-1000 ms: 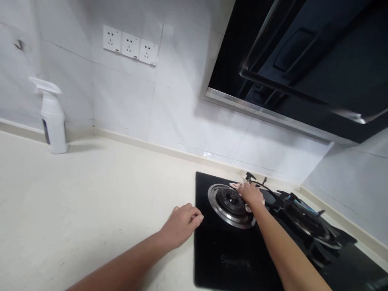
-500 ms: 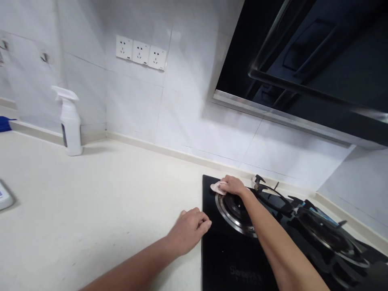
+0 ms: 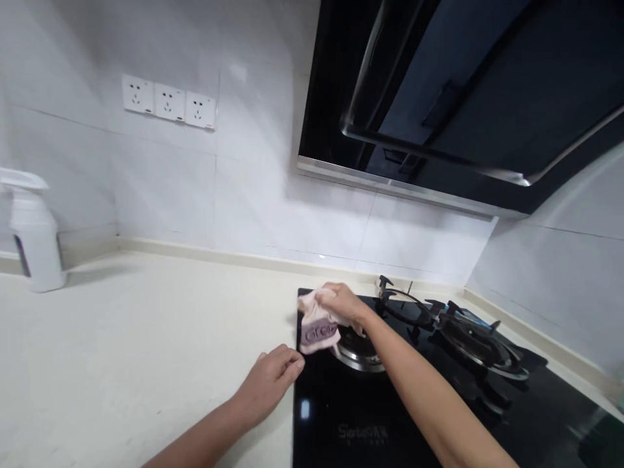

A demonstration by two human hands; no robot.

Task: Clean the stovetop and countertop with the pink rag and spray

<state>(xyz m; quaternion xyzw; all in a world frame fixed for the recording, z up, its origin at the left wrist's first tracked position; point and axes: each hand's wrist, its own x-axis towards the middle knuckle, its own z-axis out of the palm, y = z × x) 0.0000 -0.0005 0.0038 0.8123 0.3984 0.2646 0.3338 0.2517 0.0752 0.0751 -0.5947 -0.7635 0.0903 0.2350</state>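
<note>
Shows a kitchen corner from above, looking down over two bare forearms entering from 6 o'clock.

Just below centre: right hand (image 3: 341,302), fingers pinched together around the gathered top of a pale pink cloth (image 3: 316,330). Gripped by that bunch only, leaving the rest hanging loose toward 7 o'clock of the hand, purple lettering showing, over the rear left corner of a black glass hob (image 3: 370,422) and the near rim of its left burner ring (image 3: 358,356). Impossible to tell whether the lower hem touches the glass.

At 7 o'clock: left hand (image 3: 270,383), empty, fingers curled loosely into the palm, resting on the cream countertop (image 3: 146,338) with fingertips right at the hob's left edge. Probably parked there as a prop for a leaning body during the long reach with the other arm.

At 3 to 4 o'clock: black pan support (image 3: 407,305) sitting between the left ring and the right burner (image 3: 480,344), not over the left ring, so leaving that ring bare.

At 9 o'clock, well apart from both hands: white spray bottle (image 3: 34,240), upright close to the wall. At 10 o'clock: three white wall sockets (image 3: 168,103) in a row. At 1 to 2 o'clock: dark range hood (image 3: 463,97) slanting out above the hob.
</note>
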